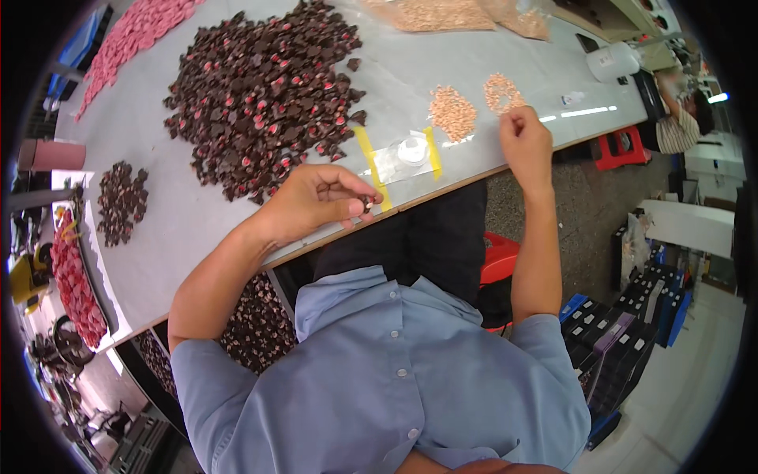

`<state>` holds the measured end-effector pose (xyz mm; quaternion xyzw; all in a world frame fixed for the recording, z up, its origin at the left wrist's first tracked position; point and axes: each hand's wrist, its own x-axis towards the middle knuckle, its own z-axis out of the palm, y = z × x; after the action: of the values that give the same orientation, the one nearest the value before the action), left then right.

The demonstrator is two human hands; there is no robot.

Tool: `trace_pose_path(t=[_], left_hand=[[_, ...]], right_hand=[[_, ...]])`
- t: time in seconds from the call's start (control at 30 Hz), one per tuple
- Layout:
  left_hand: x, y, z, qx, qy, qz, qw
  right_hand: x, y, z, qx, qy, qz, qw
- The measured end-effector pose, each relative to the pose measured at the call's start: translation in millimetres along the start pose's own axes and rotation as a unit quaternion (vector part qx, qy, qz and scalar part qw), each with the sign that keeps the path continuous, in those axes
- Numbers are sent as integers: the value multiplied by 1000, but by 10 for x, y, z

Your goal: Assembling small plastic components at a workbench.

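Note:
Near the table's front edge, my left hand [304, 204] pinches a small dark piece [367, 205] with a pale spot between thumb and fingers. My right hand [527, 148] is closed, fingertips together, beside a small ring-like pile of beige bits [500, 92]; whatever it may hold is hidden. Another little pile of beige bits [452, 114] lies to its left. Between my hands, a white disc [412, 152] sits on a clear sheet held down by yellow tape [433, 153]. Beyond my left hand spreads a big heap of dark pieces [260, 99], many with red or pink spots.
A smaller dark heap [121, 204] lies at the left, with pink pieces [140, 33] behind. Bags of beige bits [430, 14] lie at the far side. A white bottle [613, 62] stands far right. Below the table are a bin of dark pieces [257, 328] and a red stool [499, 259].

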<state>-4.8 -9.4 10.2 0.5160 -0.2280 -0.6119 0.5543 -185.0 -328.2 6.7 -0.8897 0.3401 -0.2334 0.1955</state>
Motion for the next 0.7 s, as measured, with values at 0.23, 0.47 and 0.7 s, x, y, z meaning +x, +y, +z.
trace_pose_path(t=[0.23,0.47,0.7], left_hand=[[41,34,16,-2,-50,6,999],[6,6,2,6,-51,-25,998],[-6,-33,-11,-18,-49,-9,999]], right_hand=[[-624,-863,-196,274,-104,-122,948],[-810,-1237,161,245,-190,-262,914],[-980,-1416,203,188,-118,-317,922]])
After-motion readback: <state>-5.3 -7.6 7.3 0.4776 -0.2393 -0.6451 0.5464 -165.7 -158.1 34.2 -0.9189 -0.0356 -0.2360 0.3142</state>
